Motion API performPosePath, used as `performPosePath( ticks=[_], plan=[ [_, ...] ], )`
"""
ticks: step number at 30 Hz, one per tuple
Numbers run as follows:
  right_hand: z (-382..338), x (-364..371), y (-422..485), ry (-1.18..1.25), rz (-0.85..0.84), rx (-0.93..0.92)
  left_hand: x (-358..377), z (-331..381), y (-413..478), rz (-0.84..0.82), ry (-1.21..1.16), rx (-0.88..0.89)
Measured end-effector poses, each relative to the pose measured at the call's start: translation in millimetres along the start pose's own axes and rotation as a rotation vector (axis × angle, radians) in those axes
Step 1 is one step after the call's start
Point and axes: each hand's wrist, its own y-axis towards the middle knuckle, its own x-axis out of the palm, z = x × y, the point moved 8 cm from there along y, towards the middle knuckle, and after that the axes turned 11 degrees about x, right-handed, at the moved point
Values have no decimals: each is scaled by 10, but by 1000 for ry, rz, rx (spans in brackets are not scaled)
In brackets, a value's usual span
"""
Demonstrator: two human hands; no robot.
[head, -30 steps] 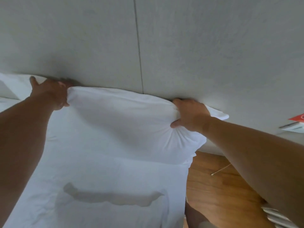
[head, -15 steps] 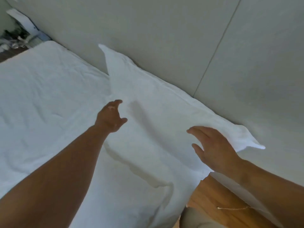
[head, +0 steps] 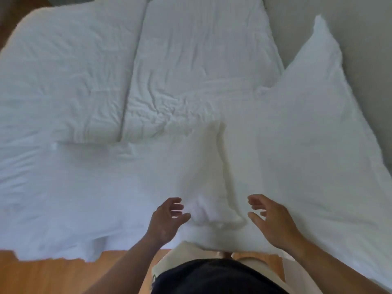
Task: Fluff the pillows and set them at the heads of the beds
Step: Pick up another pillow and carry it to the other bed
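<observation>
A white pillow [head: 301, 132] lies on the right side of the bed, its long edge against the grey headboard [head: 364, 60] and one corner pointing up. My left hand [head: 167, 219] hovers over the bed's near edge with fingers spread and nothing in it. To its right my right hand [head: 273, 221] is held open over the pillow's near corner, apart from the fabric as far as I can tell. The white bed sheet [head: 95, 187] spreads across the left and middle.
A folded white duvet [head: 131, 66] lies across the far part of the bed, in two side-by-side parts. Wooden floor [head: 53, 276] shows along the bottom left. My own body in dark top and light trousers fills the bottom centre.
Both hands have let go of the pillow and drawn back towards my body. The view has swung from the headboard down across the whole bed.
</observation>
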Motion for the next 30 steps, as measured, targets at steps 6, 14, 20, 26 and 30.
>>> performPosePath(
  ticks=[6,14,20,26,30],
  plan=[
    [-395,324,185,-163,-185,-72,0,-771,-607,242,-366,-222],
    [-1628,769,782,-373,-270,-239,14,-1465,-582,543,-935,-422],
    [-2692,1272,1424,-576,-267,-311,-64,-1869,-191,696,-1172,-596],
    [-3489,1971,2068,-805,-281,-393,-208,-2162,192,839,-1318,-577],
    [-3824,2449,2440,-917,-337,-445,-126,-2350,413,800,-1371,-588]
  ],
)
